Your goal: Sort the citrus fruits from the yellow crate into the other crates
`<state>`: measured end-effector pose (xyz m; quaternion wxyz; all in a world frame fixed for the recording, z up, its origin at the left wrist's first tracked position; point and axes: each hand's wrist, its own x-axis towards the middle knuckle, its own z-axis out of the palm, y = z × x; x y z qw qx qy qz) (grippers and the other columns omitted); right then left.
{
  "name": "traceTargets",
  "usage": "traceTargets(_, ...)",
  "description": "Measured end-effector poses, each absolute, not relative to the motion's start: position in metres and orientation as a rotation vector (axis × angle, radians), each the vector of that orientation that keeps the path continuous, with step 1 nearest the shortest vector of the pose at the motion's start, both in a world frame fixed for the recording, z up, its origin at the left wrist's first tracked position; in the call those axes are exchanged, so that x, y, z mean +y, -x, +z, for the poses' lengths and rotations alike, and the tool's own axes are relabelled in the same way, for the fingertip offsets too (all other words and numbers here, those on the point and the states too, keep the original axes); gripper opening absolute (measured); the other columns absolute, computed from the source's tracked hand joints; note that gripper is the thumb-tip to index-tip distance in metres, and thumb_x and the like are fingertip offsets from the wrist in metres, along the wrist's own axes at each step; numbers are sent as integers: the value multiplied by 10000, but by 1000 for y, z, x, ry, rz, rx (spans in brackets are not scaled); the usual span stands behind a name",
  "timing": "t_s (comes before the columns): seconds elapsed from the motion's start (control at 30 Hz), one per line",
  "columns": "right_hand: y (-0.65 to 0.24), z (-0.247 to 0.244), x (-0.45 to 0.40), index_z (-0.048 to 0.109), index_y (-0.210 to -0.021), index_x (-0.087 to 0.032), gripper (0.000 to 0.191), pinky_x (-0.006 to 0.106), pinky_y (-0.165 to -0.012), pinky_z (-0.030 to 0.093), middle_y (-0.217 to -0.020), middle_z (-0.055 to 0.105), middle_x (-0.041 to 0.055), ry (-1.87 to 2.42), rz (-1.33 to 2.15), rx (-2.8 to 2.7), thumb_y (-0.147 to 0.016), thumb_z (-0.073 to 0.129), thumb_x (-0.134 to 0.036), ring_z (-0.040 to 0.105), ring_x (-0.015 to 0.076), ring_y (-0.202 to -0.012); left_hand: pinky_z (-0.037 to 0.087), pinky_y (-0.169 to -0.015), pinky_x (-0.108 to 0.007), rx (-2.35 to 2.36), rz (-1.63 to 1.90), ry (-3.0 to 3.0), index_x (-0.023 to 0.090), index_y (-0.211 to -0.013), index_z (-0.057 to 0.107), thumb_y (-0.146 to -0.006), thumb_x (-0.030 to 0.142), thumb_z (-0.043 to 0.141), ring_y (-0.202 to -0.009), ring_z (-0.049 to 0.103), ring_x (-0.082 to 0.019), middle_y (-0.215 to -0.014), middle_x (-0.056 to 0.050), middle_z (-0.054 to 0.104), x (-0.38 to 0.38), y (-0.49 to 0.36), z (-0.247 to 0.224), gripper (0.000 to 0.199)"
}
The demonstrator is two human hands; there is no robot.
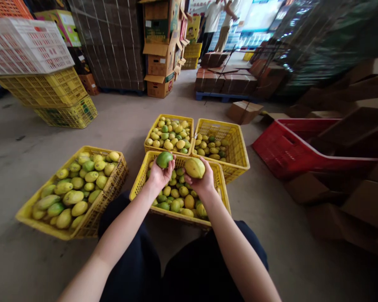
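Observation:
My left hand point(159, 178) is closed round a green fruit point(164, 160), and my right hand point(203, 180) grips a larger yellow fruit point(194, 167). Both hands are over the near yellow crate point(221, 184), which holds many yellow and green fruits point(183, 191). Behind it, the back left crate point(153, 148) is well filled with similar fruits. Beside that one, the back right crate point(236, 144) has fruits gathered mostly in its left part. At the left, another crate point(38, 226) is heaped with larger yellow-green fruits.
A red crate point(271, 147) with cardboard in it lies at the right, among loose boxes. Stacked crates point(47, 90) stand at the back left. Cartons and wrapped pallets line the back, where two people point(212, 21) stand.

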<state>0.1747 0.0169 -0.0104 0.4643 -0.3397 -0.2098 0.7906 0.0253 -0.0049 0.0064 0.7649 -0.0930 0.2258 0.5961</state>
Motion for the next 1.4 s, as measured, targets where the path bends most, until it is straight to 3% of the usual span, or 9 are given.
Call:
traceTargets(0.1, -173, -17, 18, 506, -743, -197, 375, 211, -317, 262, -558, 578, 50, 841, 2060, -459, -815, 401, -550, 402, 115, -366, 435, -394, -157, 540, 1244, 170, 128, -1147, 595, -931, 280, 368, -512, 548, -91, -803, -89, 659, -5, -26, 1, 349)
traceTargets(0.23, -170, -21, 20, 500, -774, -200, 375, 200, -308, 256, -565, 575, 52, 918, 2075, -363, -858, 337, -528, 390, 114, -364, 316, -340, -177, 555, 1267, 62, 119, -990, 619, -926, 397, 367, -433, 403, -72, -782, -86, 642, -5, -29, -4, 381)
traceTargets(0.5, -167, -21, 20, 525, -866, -191, 382, 199, -297, 309, -646, 607, 56, 966, 2001, -172, -902, 306, -502, 390, 109, -393, 372, -436, -182, 639, 1298, 46, 127, -865, 585, -941, 397, 382, -546, 471, -108, -735, -79, 592, -1, -31, -2, 346)
traceTargets(0.73, -168, -24, 23, 534, -915, -185, 417, 207, -294, 348, -648, 592, 59, 949, 1981, -126, -924, 270, -507, 414, 119, -409, 436, -492, -188, 713, 1311, 69, 125, -895, 595, -955, 410, 371, -597, 519, -128, -716, -82, 577, 0, -34, 1, 367)
traceTargets(1.0, -170, -28, 24, 539, -944, -176, 457, 213, -313, 380, -646, 575, 70, 937, 1968, -119, -928, 232, -514, 438, 136, -444, 449, -493, -216, 686, 1269, 68, 101, -1003, 599, -953, 425, 338, -600, 525, -149, -734, -108, 595, 1, -35, -3, 419)
traceTargets(1.4, -169, -22, 23, 536, -1013, -144, 472, 218, -307, 372, -705, 597, 87, 932, 1982, 3, -926, 244, -504, 436, 131, -445, 445, -468, -223, 700, 1269, 90, 105, -972, 597, -949, 424, 318, -597, 525, -155, -718, -108, 587, 1, -35, -2, 425)
